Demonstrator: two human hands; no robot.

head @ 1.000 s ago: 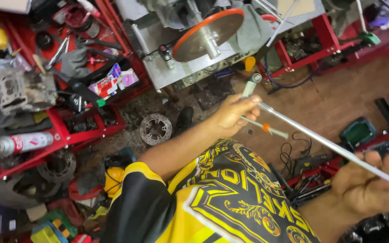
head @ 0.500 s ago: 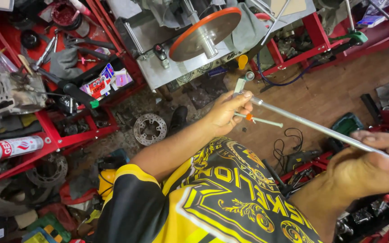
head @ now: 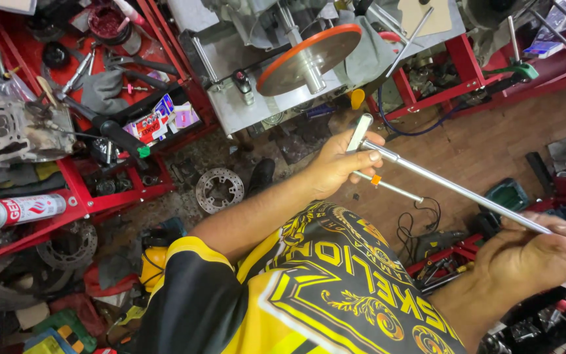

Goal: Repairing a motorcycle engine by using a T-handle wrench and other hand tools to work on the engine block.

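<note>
While the left hand [head: 342, 164] is closing its fingers around the head end of a long metal rod [head: 466, 193], the right hand [head: 538, 252] is gripping the same rod farther along its shaft, fingers wrapped over it. The rod is running straight between the two hands, sloping down toward the right hand and passing out beyond it. A thinner metal pin with an orange band [head: 388, 185] is also sitting in the left hand, projecting just beneath the rod. Just beyond the left hand, a round disc with an orange rim [head: 309, 59] is standing on a grey machine surface [head: 230, 105]. Farther out from that hand, a brake disc [head: 219, 190] is lying on the floor, and a spray can [head: 18, 211] is resting on a red rack [head: 93, 203], well apart from both hands.
</note>
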